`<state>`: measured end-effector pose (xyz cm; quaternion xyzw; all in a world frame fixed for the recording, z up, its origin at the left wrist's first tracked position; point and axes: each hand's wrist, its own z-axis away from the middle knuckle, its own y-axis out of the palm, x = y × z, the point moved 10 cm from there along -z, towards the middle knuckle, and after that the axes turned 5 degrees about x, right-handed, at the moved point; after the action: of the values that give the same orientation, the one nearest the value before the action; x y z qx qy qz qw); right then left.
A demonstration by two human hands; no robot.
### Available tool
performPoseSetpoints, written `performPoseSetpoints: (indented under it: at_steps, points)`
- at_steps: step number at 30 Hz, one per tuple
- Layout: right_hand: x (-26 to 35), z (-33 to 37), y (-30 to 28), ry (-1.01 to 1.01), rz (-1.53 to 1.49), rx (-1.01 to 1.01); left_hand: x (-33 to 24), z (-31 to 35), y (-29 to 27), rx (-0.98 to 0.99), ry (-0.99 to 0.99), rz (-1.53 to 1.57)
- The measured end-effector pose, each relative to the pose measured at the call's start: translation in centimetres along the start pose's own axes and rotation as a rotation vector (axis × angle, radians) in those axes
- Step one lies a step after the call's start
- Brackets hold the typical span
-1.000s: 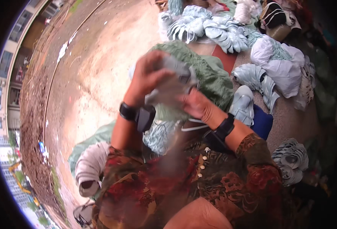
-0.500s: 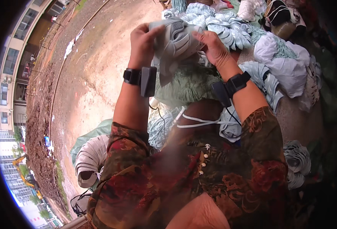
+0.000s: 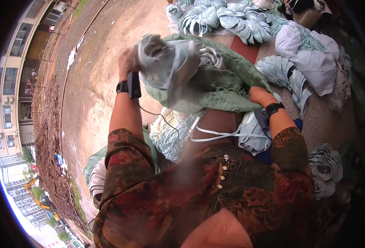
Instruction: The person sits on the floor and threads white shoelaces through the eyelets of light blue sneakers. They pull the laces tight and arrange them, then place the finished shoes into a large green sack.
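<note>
A floppy, pale grey-blue shoe upper point(image 3: 166, 64) hangs over the green woven sack point(image 3: 228, 100), partly blurred. My left hand point(image 3: 128, 63) is closed on its left end; the fingertips are hidden behind it. On the right, my right hand point(image 3: 261, 95) grips the near right rim of the sack, its fingers closed on the fabric. The sack lies open over my lap, and more grey uppers point(image 3: 212, 57) show in its mouth. By my right wrist, another pale upper point(image 3: 254, 132) with white laces point(image 3: 215, 132) rests against my thigh.
Fanned stacks of light-blue uppers point(image 3: 244, 22) lie beyond the sack. A white bag point(image 3: 304, 53) and a curved stack point(image 3: 279, 70) are at the right. Pale cords point(image 3: 166, 134) hang left of my lap. Bare ground point(image 3: 104, 62) stretches off to the left.
My right hand has let go of the shoe upper and moved down to the sack's rim. My left hand has carried the upper left and slightly down. The sack's mouth is spread wider.
</note>
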<state>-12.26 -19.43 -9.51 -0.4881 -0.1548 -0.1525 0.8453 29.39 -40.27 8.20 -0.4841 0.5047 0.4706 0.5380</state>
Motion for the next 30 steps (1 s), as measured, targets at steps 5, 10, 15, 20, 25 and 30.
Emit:
performPoseSetpoints:
  at_steps: [5, 10, 15, 20, 25, 30]
  points:
    - [6.6, -0.9, -5.5, -0.228, 0.047, -0.305, 4.2, 5.7, -2.3, 0.054, 0.049, 0.411]
    - [20.0, -3.1, -6.8, -0.619, -0.352, -0.165, 8.2, 8.2, -3.7, 0.019, 0.048, 0.538]
    - [23.0, -6.5, -1.3, -0.412, 0.063, -0.322, 10.3, 8.8, -5.2, 0.013, 0.038, 0.594]
    - [22.6, -9.8, 1.1, -0.124, 0.201, -0.03, 11.4, 10.4, -4.6, 0.05, 0.055, 0.616]
    - [23.0, -9.4, 0.9, -0.36, -0.586, 0.166, 10.5, 11.0, -2.7, 0.043, 0.106, 0.62]
    - [30.6, -0.7, -4.6, -0.497, -0.128, -0.03, 18.2, 11.9, -7.4, -0.154, 0.02, 0.92]
